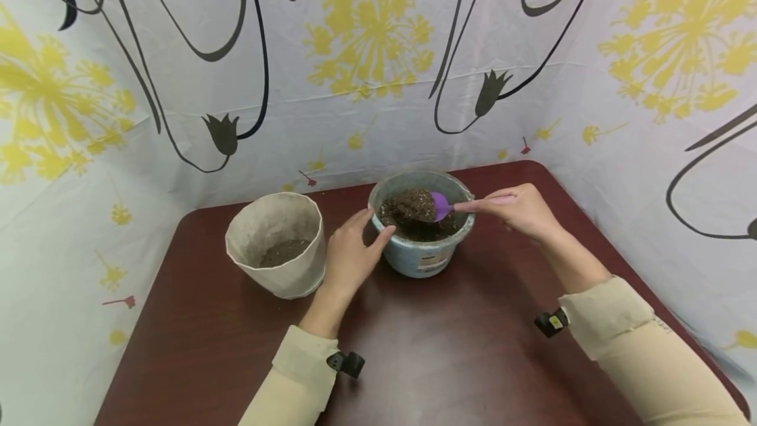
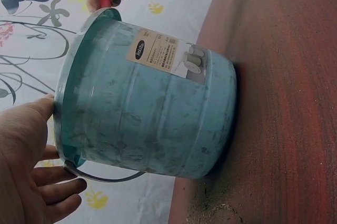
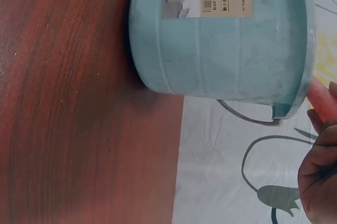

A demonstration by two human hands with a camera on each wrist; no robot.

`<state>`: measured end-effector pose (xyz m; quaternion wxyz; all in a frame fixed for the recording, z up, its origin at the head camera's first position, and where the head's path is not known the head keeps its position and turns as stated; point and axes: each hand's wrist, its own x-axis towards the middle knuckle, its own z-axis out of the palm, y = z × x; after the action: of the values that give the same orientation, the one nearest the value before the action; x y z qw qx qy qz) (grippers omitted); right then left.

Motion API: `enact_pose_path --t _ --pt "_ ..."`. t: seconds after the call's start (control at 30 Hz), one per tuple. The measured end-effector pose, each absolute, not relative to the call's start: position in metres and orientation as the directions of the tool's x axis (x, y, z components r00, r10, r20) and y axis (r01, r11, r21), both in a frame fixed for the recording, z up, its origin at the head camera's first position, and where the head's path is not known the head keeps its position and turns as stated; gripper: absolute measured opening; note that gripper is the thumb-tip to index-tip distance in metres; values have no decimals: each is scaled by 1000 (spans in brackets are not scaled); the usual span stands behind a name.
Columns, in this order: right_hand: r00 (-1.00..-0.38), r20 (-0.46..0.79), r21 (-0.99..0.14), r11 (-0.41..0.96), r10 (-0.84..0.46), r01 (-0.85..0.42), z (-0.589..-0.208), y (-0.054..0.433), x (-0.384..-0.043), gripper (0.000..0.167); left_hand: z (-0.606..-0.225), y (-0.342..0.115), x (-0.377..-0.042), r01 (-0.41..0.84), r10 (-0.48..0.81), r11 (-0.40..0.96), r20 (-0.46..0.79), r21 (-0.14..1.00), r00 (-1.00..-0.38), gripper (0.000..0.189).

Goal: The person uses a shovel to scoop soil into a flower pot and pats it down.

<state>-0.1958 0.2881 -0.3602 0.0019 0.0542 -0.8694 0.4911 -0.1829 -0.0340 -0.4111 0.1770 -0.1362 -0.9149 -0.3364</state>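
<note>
A blue-green plastic bucket [image 1: 421,258] with dark soil [image 1: 409,209] inside stands at the table's back. My left hand [image 1: 350,252] touches the left side of its rim with spread fingers; in the left wrist view the fingers [image 2: 58,190] lie beside the bucket's wire handle [image 2: 108,178]. My right hand [image 1: 526,210] grips the pinkish-red handle of a small hand trowel [image 1: 440,207] from the right. The trowel's purple blade is inside the bucket mouth, bearing a heap of soil. Left of my left hand stands a whitish plant pot [image 1: 296,275] with some soil at its bottom.
The dark red wooden table [image 1: 426,347] carries both containers. Crumbs of soil [image 2: 216,211] lie on it near the bucket's base. A patterned white cloth [image 1: 378,123] hangs close behind and along both sides of the table.
</note>
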Motion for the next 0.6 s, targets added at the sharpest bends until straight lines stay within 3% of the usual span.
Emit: enact_pose_path --t 0.6 --pt "-998 65 -893 445 -27 -70 -347 281 -196 33 -399 -49 -182 412 189 807 476 423 -859 53"
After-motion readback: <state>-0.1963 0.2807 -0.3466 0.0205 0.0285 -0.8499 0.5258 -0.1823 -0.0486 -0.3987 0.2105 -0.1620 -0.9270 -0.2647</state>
